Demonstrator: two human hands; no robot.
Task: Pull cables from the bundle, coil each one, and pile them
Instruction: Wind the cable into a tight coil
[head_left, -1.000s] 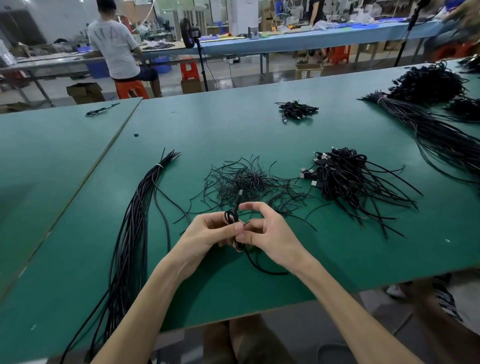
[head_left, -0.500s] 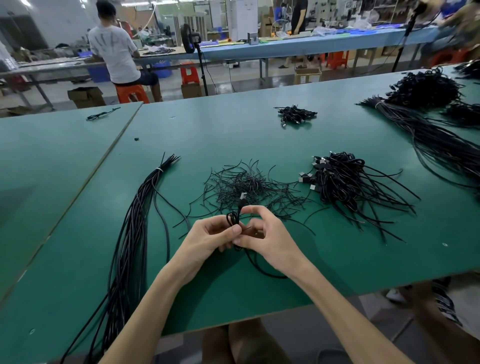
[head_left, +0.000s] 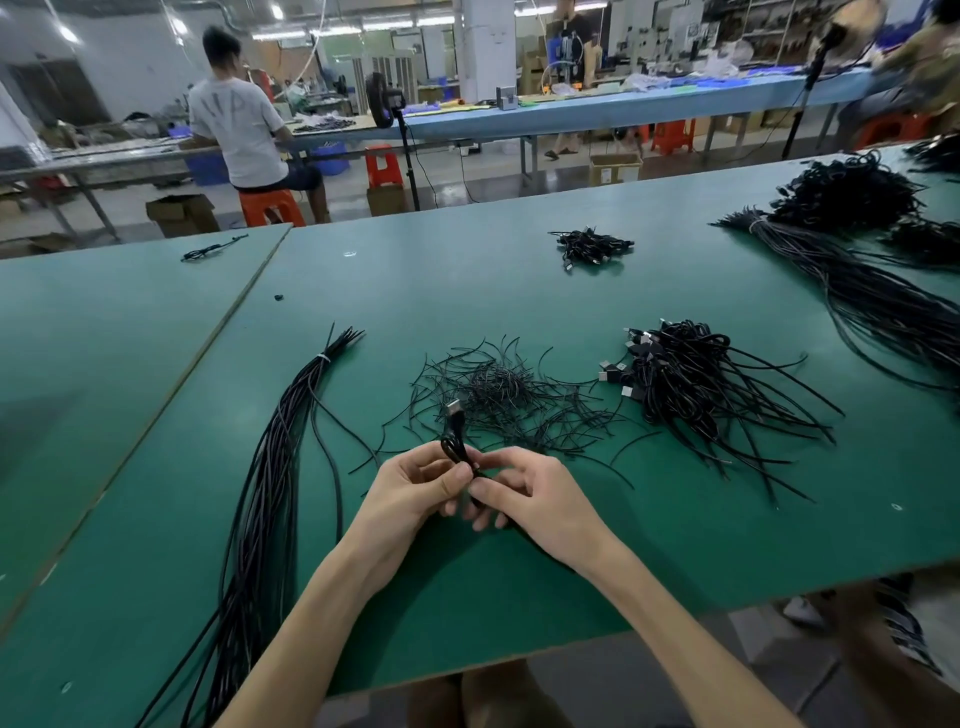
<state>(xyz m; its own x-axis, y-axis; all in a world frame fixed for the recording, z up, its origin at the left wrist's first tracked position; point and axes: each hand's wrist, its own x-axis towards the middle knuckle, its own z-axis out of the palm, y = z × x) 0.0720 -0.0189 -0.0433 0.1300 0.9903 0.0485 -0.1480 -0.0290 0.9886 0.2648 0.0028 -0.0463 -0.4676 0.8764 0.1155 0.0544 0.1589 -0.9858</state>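
A small coil of black cable (head_left: 453, 439) with a plug end sticking up sits pinched between my left hand (head_left: 410, 488) and my right hand (head_left: 530, 493), just above the green table (head_left: 519, 291). Both thumbs meet on the coil's lower part; the rest of it is hidden by my fingers. A long tied bundle of straight black cables (head_left: 275, 467) lies to the left, reaching the table's near edge. A pile of coiled cables (head_left: 685, 384) with plugs lies to the right. Between them is a heap of thin black ties (head_left: 498, 395).
A smaller cable pile (head_left: 592, 247) lies farther back, and large bundles (head_left: 852, 260) fill the far right. A second green table (head_left: 104, 338) adjoins on the left with a stray cable (head_left: 210, 250). A seated person (head_left: 244, 135) works at a bench behind.
The loose cable tail that hung below my hands has been drawn up into the coil. The plug end now stands higher above my fingers. My hands stay together at the same spot.
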